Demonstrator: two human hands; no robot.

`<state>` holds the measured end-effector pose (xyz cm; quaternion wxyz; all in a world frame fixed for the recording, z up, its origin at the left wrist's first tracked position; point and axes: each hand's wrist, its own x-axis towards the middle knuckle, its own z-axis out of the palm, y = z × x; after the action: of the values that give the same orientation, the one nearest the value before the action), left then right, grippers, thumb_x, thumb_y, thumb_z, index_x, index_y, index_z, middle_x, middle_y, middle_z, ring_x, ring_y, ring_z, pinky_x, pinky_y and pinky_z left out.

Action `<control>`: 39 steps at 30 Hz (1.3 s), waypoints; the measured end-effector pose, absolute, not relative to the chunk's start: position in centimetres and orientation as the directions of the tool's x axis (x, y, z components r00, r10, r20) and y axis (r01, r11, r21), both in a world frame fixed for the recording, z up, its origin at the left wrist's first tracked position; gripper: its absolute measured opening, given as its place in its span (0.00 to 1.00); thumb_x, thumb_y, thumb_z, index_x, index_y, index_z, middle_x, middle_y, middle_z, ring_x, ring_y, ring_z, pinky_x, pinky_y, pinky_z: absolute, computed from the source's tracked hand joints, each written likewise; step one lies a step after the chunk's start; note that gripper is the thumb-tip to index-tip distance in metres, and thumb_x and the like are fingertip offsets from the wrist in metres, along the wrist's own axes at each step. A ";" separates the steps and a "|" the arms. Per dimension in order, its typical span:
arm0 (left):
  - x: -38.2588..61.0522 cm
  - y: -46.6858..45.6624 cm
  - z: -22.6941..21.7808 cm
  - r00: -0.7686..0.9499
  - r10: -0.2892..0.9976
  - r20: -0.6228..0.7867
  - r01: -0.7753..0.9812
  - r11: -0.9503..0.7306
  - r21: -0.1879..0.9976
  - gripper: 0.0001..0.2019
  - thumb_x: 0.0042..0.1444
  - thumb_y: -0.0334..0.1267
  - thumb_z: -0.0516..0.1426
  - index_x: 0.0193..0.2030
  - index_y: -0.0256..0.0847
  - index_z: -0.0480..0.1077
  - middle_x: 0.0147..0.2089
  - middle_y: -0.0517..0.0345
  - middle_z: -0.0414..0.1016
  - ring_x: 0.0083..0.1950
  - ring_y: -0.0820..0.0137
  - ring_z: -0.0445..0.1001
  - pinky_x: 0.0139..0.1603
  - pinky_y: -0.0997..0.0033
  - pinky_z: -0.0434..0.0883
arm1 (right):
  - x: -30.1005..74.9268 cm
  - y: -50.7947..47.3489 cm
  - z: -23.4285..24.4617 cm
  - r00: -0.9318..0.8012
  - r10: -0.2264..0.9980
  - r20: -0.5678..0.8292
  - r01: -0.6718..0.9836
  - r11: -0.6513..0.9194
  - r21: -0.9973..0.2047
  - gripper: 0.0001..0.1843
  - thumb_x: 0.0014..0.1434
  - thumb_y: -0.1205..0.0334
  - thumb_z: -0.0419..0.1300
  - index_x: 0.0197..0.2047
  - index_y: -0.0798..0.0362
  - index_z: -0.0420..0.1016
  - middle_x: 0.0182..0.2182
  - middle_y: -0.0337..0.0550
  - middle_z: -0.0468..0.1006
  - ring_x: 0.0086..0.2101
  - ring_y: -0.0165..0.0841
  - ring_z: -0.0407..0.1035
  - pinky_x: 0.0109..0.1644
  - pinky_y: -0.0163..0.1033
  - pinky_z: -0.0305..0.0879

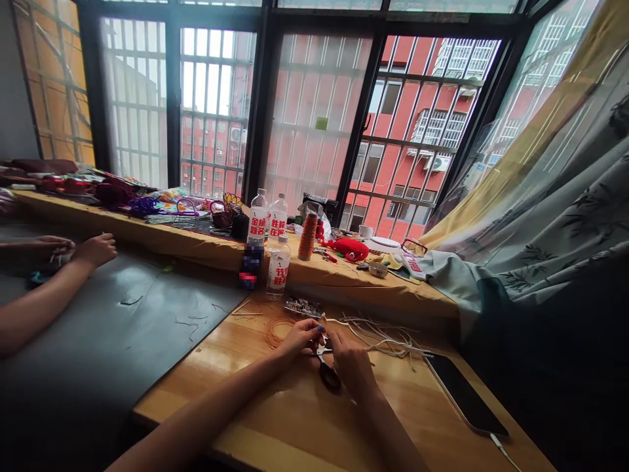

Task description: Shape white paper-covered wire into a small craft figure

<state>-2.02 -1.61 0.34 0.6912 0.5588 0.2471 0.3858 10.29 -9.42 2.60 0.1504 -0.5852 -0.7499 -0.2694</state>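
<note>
The left hand [303, 336] and the right hand [352, 359] meet above the wooden counter [275, 419], fingers bent in close to each other; a small blue spot shows at the left fingertips, and what either grip is clamped on is too small to tell. White cords [393, 341] trail rightward from beside the fingertips toward a phone [466, 394]. Scissors [329, 377] lie beneath the hands, a coil of orange cord [270, 334] just left. Another person's hand [95, 251] is well apart at far left.
</note>
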 end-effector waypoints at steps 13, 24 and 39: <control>-2.1 -2.1 0.4 0.601 0.793 0.096 -0.245 0.068 0.967 0.18 0.38 0.50 0.58 0.29 0.37 0.63 0.25 0.61 0.68 0.22 0.79 0.62 0.22 0.80 0.57 | 9.6 -9.5 2.8 -0.085 0.875 0.477 0.996 0.057 0.073 0.08 0.53 0.73 0.48 0.30 0.53 0.65 0.25 0.38 0.71 0.25 0.29 0.67 0.24 0.31 0.50; -1.9 -2.1 0.4 0.578 0.808 0.113 -0.236 0.033 0.971 0.18 0.39 0.51 0.57 0.26 0.38 0.60 0.20 0.64 0.64 0.19 0.79 0.61 0.22 0.78 0.58 | 10.2 -9.1 1.8 -0.218 0.805 0.552 0.974 0.218 0.065 0.11 0.51 0.72 0.50 0.40 0.55 0.60 0.27 0.39 0.71 0.26 0.29 0.67 0.26 0.31 0.53; -1.7 -1.6 0.1 0.551 0.821 0.148 -0.260 0.000 0.966 0.18 0.38 0.50 0.58 0.29 0.37 0.61 0.19 0.65 0.64 0.18 0.80 0.60 0.20 0.78 0.59 | 9.8 -9.4 2.6 -0.237 0.830 0.504 0.964 0.138 0.226 0.07 0.48 0.74 0.52 0.30 0.54 0.63 0.24 0.40 0.71 0.26 0.32 0.67 0.27 0.33 0.53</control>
<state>-1.74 -1.64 0.06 0.6642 0.5783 0.2427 0.4068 9.82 -9.40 2.55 0.1301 -0.6037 -0.7431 -0.2576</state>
